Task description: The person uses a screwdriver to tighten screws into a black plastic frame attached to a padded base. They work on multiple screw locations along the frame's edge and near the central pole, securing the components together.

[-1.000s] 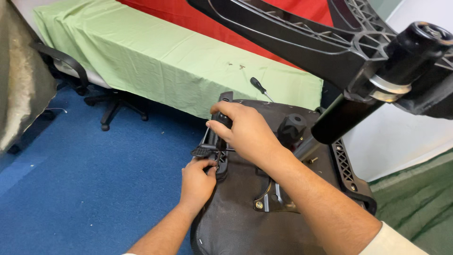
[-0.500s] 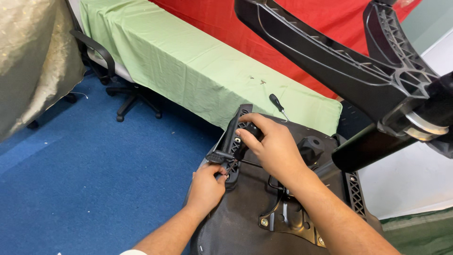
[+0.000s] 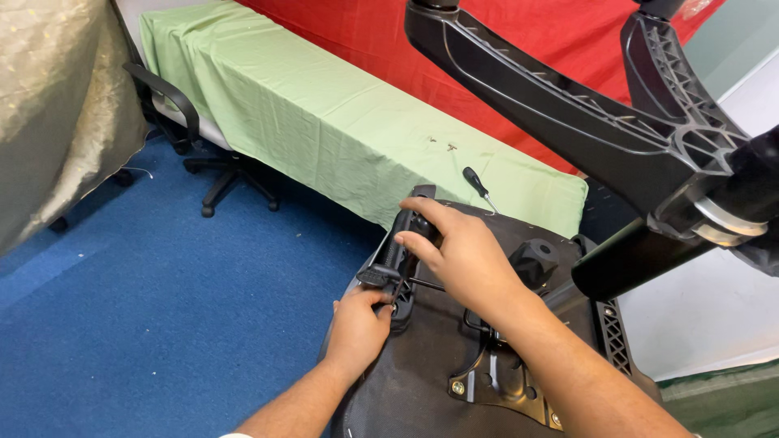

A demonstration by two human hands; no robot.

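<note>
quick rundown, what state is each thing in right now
office chair seat: upside down, underside facing up
star base: raised in the air above the seat
armrest bracket: against the seat edge, gripped
right hand: closed over the bracket top
left hand: pinching at the bracket's lower end
screwdriver: lying unused on the green-covered table
second office chair: upright, beside the table

A deep blue carpeted floor point(image 3: 138, 300) filled the lower left. Along the back ran a long counter draped in a pale green cloth point(image 3: 324, 130), with a bright red fabric backdrop point(image 3: 527, 40) behind it. A black swivel office chair point(image 3: 203, 154) on a wheeled base stood tucked against the counter's near end. At far left hung a shiny golden-beige fabric cover point(image 3: 57, 113). A white wall point(image 3: 714, 316) rose at right.
</note>
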